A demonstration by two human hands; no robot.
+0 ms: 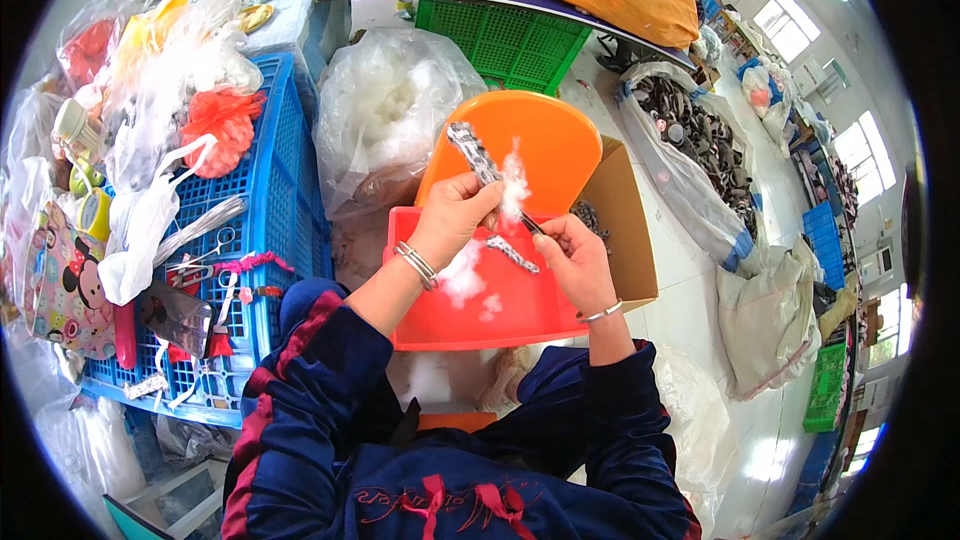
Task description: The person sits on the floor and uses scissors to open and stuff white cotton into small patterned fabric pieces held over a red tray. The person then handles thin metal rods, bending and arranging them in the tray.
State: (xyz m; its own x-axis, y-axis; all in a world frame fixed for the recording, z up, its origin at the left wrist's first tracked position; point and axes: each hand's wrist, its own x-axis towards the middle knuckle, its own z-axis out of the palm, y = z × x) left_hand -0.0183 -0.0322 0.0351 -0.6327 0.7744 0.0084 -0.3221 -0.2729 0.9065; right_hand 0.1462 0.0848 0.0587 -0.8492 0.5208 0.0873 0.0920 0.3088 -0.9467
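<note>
My left hand [462, 208] is closed around a narrow grey-and-white mottled fabric piece [474, 150], which points up and away from me. Pinched in the fingers of my right hand [578, 258] is a thin dark rod-like tool [531, 223]. A tuft of white stuffing [515, 185] sits by the tool's far end, close to the fabric; whether it enters the fabric is hidden by my left fingers. Below both hands is a red tray [545, 310]. Another mottled fabric piece [513, 254] lies in it beside loose white stuffing [461, 278].
Behind the tray rises an orange chair back [545, 135], with a cardboard box [630, 220] to its right. A clear bag of white stuffing [385, 105] stands at the far left. Blue crates [290, 165] nearer left carry scissors [212, 245], a phone [176, 317] and bags.
</note>
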